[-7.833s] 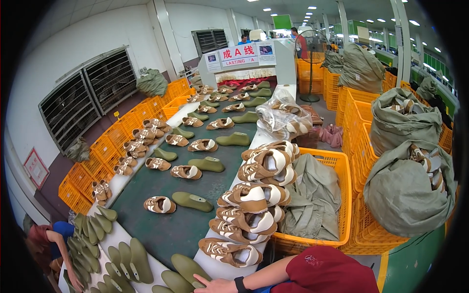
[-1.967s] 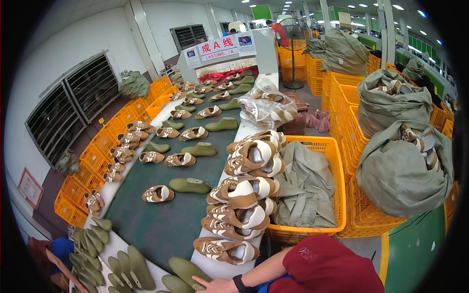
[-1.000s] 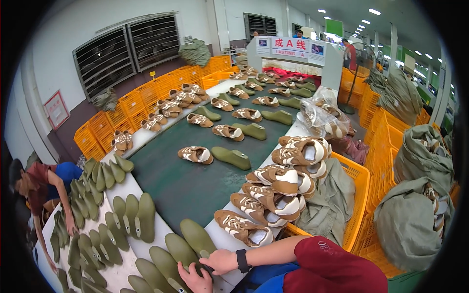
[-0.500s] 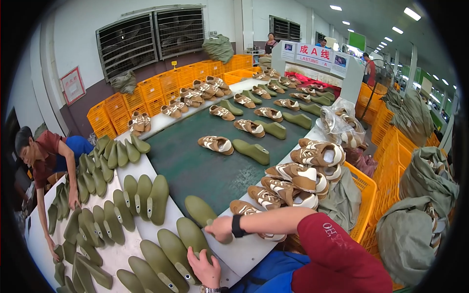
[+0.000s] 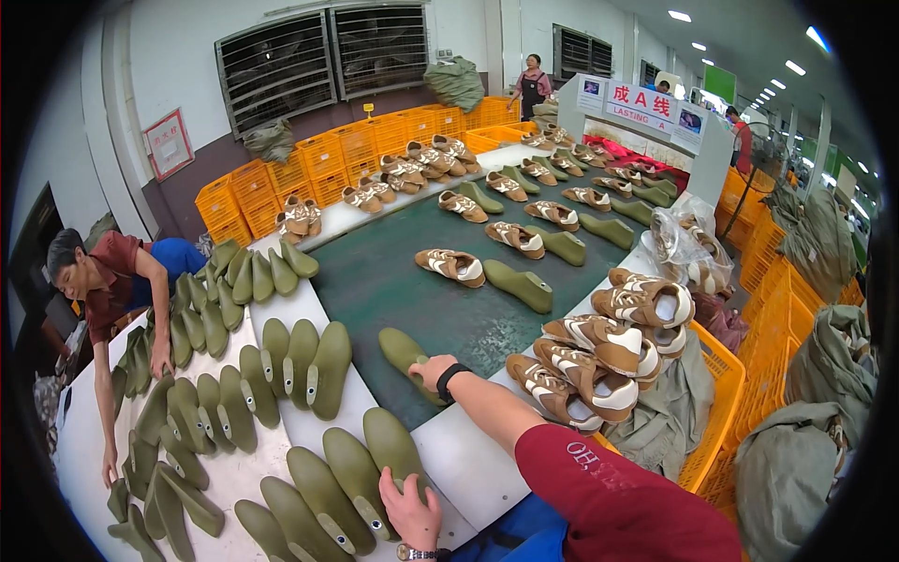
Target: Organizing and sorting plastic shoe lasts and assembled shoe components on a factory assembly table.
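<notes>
Near the middle of the frame, the right hand (image 5: 433,374) grasps the lower end of a green shoe last (image 5: 401,350), which lies at the near edge of a dark green belt (image 5: 365,258). A black wristband (image 5: 454,379) circles that wrist. At the lower centre, the left hand (image 5: 410,510) has its fingers spread against the lower end of a second last (image 5: 391,440); whether it grips it or only touches it, I cannot tell. More lasts (image 5: 318,478) lie side by side just left of that one on the white worktop (image 5: 473,468), and further groups fill the lower left.

Higher on the belt, a brown-and-white shoe (image 5: 449,267) sits beside another green last (image 5: 518,286), with similar pairs running toward the upper right. Right of centre, brown-and-white shoes (image 5: 609,347) are stacked beside an orange crate (image 5: 723,384) holding grey-green cloth (image 5: 660,412). At the left edge, a co-worker (image 5: 117,281) in a maroon top leans over the worktop, both arms reaching among the lasts there.
</notes>
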`<state>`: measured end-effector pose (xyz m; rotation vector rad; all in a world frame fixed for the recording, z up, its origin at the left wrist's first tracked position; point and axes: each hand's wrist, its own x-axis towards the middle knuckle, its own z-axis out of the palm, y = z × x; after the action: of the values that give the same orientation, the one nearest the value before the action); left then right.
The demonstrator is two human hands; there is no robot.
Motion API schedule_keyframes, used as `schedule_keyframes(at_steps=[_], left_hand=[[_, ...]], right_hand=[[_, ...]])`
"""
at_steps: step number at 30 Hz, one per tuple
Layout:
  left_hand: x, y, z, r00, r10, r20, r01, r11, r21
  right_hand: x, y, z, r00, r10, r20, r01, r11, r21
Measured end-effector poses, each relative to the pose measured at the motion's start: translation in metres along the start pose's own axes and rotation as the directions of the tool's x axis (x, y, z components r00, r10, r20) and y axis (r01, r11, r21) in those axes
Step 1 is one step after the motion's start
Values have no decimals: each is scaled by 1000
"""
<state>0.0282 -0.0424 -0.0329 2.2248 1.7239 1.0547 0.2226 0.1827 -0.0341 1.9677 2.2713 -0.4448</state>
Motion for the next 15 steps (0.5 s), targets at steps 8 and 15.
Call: schedule_keyframes(at_steps=[8,15], left_hand=[[-1,4,-3,1000,-2,3,2,1000,17],[11,11,-4,1000,9,7,-9,1000,25]], right_hand=[[14,9,3,999,42,-8,-42,999,-32],[17,30,3,999,36,-36,-38,998,-58]])
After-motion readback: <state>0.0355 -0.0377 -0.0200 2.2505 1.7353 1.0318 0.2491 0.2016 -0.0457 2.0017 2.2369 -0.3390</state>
